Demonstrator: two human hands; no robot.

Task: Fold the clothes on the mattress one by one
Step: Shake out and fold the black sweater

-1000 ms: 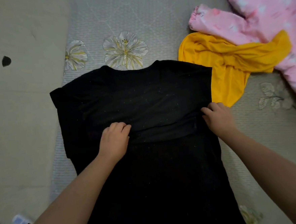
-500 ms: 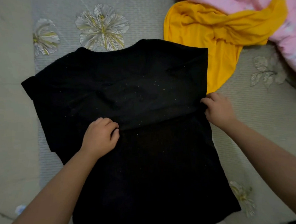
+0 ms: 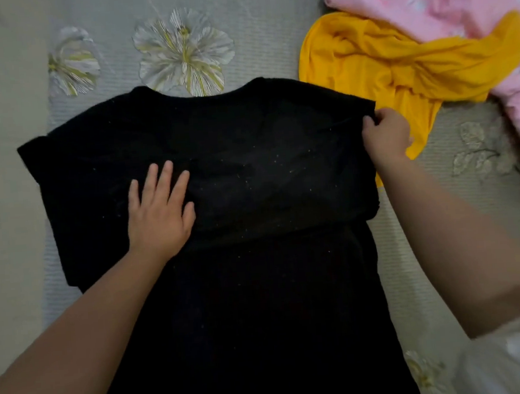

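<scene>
A black garment [image 3: 251, 173] lies spread on the grey flowered mattress [image 3: 241, 29], neckline at the far side, its lower part running down out of view. My left hand [image 3: 159, 210] presses flat on the left chest area with fingers straight. My right hand [image 3: 387, 137] pinches the garment's right sleeve edge, fingers curled round the fabric. A crumpled yellow garment [image 3: 397, 61] lies to the right, partly under my right hand, and a pink patterned garment [image 3: 442, 2] lies beyond it at the top right.
The mattress's left edge runs down the left side, with plain beige floor [image 3: 4, 214] beyond it. A white sleeve [image 3: 510, 361] shows at the bottom right corner.
My left hand has uncurled and now lies flat, a little farther up the garment. My right hand has moved up from the side seam to the right sleeve edge and pinches it.
</scene>
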